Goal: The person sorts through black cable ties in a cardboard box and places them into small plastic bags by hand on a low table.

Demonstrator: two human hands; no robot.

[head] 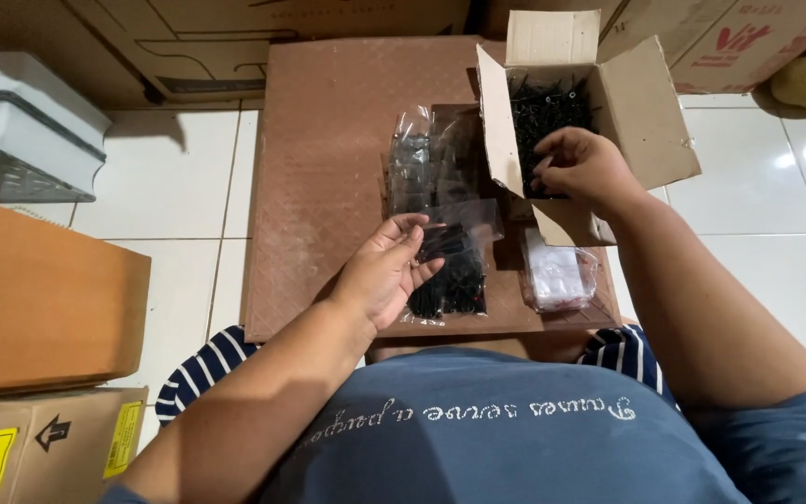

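Seen from the head camera, the left hand [386, 271] is held palm up with the fingers loosely curled. It holds a clear plastic bag [454, 266] partly filled with black screws, the bag's mouth resting against the fingertips. The right hand [578, 166] reaches into an open cardboard box [641, 112], up and to the right of the left hand. Its fingers are bunched down among the loose black screws [543, 107] inside; whether they pinch any cannot be told.

Just beyond the left hand lies a row of filled clear bags [422, 163], between that hand and the box. Below the right hand, near the box's front flap, sits a pile of empty clear bags [557, 275].

All of this rests on a brown textured board [328, 168] laid on a white tiled floor [170, 187]. Far left of the left hand stand a grey and white plastic case [25, 131] and an orange-brown box [39, 299]. Large cardboard cartons [235, 42] line the back wall, beyond both hands.
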